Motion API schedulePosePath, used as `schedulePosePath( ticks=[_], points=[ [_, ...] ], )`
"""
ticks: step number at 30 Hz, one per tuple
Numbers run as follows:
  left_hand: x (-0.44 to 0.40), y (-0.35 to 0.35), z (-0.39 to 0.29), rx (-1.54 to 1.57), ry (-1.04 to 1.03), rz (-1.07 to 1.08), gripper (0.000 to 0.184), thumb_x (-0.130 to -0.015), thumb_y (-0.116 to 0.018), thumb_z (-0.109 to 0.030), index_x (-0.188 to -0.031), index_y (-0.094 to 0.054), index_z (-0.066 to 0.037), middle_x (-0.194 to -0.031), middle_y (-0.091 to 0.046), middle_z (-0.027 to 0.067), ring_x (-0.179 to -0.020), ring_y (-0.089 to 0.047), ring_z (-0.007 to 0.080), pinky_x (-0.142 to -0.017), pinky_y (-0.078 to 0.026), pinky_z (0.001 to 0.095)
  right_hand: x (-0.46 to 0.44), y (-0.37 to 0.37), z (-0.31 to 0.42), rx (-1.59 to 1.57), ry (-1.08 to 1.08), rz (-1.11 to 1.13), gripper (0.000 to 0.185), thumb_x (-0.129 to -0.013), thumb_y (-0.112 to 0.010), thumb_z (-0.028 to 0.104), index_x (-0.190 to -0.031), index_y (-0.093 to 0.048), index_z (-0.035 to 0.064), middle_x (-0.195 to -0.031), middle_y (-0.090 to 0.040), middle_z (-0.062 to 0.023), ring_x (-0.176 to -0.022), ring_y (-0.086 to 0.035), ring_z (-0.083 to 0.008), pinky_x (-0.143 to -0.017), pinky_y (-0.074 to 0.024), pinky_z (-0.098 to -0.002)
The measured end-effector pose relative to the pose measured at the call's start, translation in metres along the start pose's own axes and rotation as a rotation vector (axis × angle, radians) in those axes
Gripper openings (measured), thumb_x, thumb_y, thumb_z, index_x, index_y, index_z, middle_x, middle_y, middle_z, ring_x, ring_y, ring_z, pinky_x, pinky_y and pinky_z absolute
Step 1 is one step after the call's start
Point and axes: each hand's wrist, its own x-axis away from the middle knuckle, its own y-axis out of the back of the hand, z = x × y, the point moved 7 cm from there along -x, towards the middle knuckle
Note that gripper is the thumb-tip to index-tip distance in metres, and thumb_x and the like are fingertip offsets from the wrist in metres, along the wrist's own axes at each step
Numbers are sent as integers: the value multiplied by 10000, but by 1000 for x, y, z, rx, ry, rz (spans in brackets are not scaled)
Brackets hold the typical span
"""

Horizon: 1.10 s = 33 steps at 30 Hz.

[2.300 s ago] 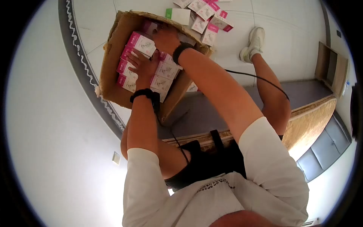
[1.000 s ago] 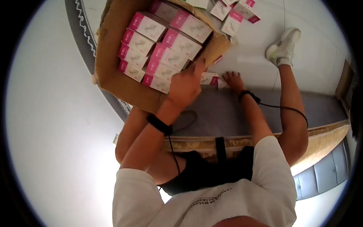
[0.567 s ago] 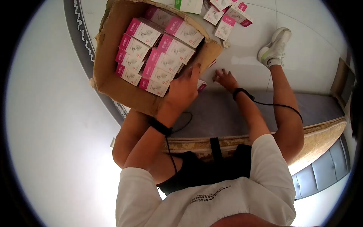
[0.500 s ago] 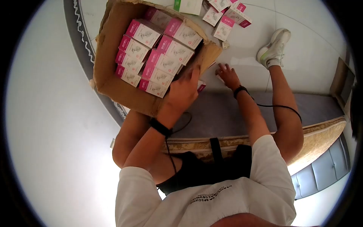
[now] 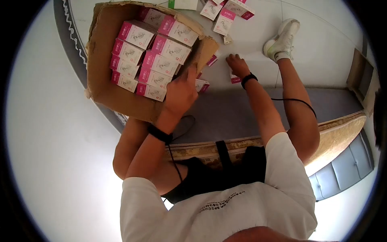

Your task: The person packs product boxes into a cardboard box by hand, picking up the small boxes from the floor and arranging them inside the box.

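Note:
A worn cardboard box (image 5: 129, 105) stands tilted at the upper left, holding several pink-and-white small boxes (image 5: 172, 49) in rows. My left hand (image 5: 181, 92) is closed on the near right edge of the cardboard box. Over the floor to the right, my right hand (image 5: 238, 66) is on a pink-and-white box (image 5: 234, 76), which shows partly below its fingers; the grip itself is partly hidden. Another pink-and-white box (image 5: 202, 85) lies between my hands, beside the cardboard box.
More small boxes (image 5: 224, 21) lie on the tiled floor (image 5: 262, 24) at the top, near a green-and-white box (image 5: 183, 4). A shoe (image 5: 282, 40) rests at the right. A dark cable (image 5: 296, 100) crosses my leg. The mattress edge (image 5: 338, 125) lies below.
My left hand has left the small boxes and taken the cardboard edge. My right hand has moved out of the cardboard box to a small box on the floor. The view has shifted.

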Motion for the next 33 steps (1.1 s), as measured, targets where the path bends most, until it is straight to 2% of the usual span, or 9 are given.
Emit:
schedulePosePath(
  ticks=[5,11,16,18,22,24,30,32,33],
  points=[
    [2,6,1,64,-59,-48,568,-712,-599,13,-1266,-471,3,-801,-636,207,-697,-655,340,-621,-537,423,-7,0,3,-45,3,58,444,-717,-758,84,-1111,-555,100,-1060,-618,-81,-1049,-584,-278,-777,-547,-387],
    [0,4,-5,-179,236,519,758,-838,-657,-120,-1450,-215,-47,-1096,-606,264,-868,-664,387,-720,-551,449,19,79,-11,-315,76,131,427,-775,-777,240,-1118,-565,98,-906,-644,-105,-909,-627,-269,-730,-507,-424],
    [-19,61,-18,-95,-14,223,966,-753,-761,-242,-1485,-165,-36,-1212,-525,273,-943,-639,370,-760,-547,450,67,255,-1,-769,65,-28,372,-821,-758,304,-1094,-615,95,-820,-609,-70,-746,-582,-148,-654,-484,-306],
    [-10,85,-49,324,-382,0,1085,-700,-838,-294,-1504,-138,-94,-1297,-478,274,-1132,-552,401,-899,-495,466,98,327,23,-817,173,-175,412,-830,-751,309,-1163,-616,106,-845,-631,-78,-755,-583,-125,-676,-489,-278],
    [-10,115,-83,95,-232,57,1021,-720,-817,-311,-1483,-184,-64,-1318,-458,271,-1145,-538,393,-906,-489,451,138,407,62,-727,369,-401,445,-837,-743,320,-1212,-611,118,-902,-646,-79,-807,-594,-139,-715,-499,-282],
    [-18,132,-81,310,-181,-154,892,-722,-777,-276,-1416,-276,-26,-1279,-506,239,-1158,-528,395,-904,-490,437,143,423,70,-835,419,-521,464,-840,-738,338,-1227,-607,118,-940,-651,-80,-876,-603,-157,-752,-508,-300],
    [-46,143,-34,290,-56,-76,742,-704,-781,-231,-1261,-366,30,-1142,-593,248,-1004,-626,385,-835,-522,422,103,387,64,-1031,364,-591,501,-936,-603,286,-1394,-453,150,-1115,-632,-113,-980,-609,-163,-841,-502,-304],
    [-62,134,6,624,333,-140,691,-707,-772,-171,-1237,-376,26,-1014,-645,206,-834,-679,320,-706,-551,377,88,360,79,-953,244,-305,498,-941,-558,222,-1415,-419,155,-1141,-626,-126,-976,-624,-183,-854,-500,-333],
    [-69,134,12,655,318,-191,696,-707,-767,-137,-1251,-364,24,-944,-658,166,-700,-676,253,-593,-544,324,94,365,90,-962,217,-144,538,-921,-520,141,-1439,-378,167,-1222,-587,-154,-1041,-611,-242,-920,-473,-383]
  ],
)
